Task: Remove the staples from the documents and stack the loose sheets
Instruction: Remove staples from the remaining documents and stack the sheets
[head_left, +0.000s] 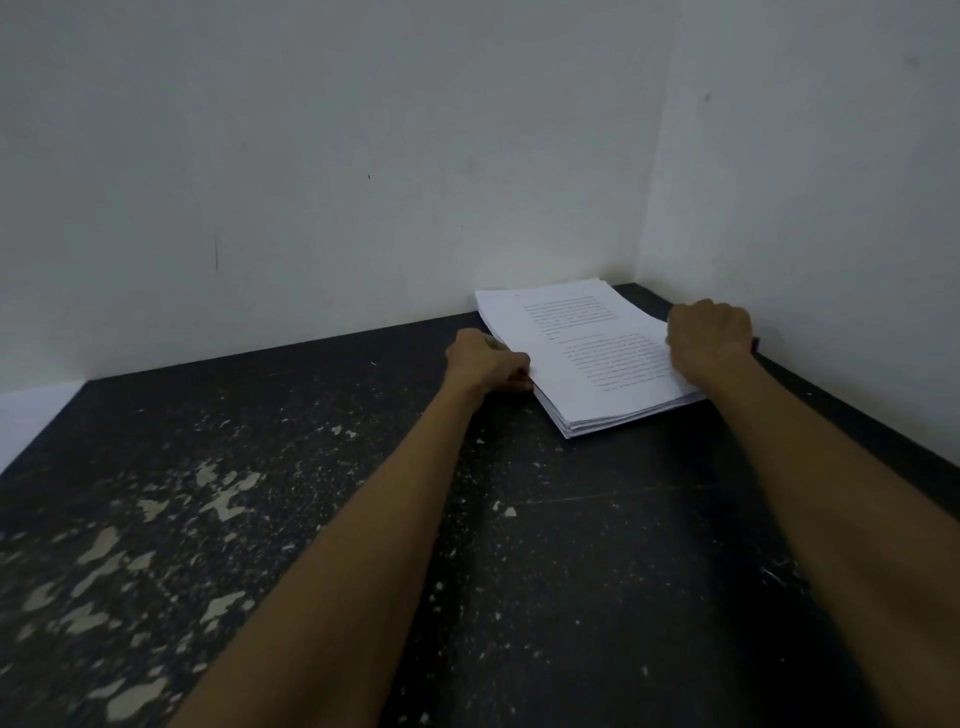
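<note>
One paper stack (587, 358) between left hand (485, 361), right hand (709, 335) — fingers (518, 365) gripping edges.

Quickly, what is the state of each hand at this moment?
Left hand: closed, grips the left edge of the paper stack.
Right hand: closed, fingers curled over the stack's right edge, seemingly gripping it.

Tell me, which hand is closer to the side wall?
The right hand: it rests on the right edge of the paper stack, beside that wall. The left hand is at the stack's left edge, farther away.
</note>
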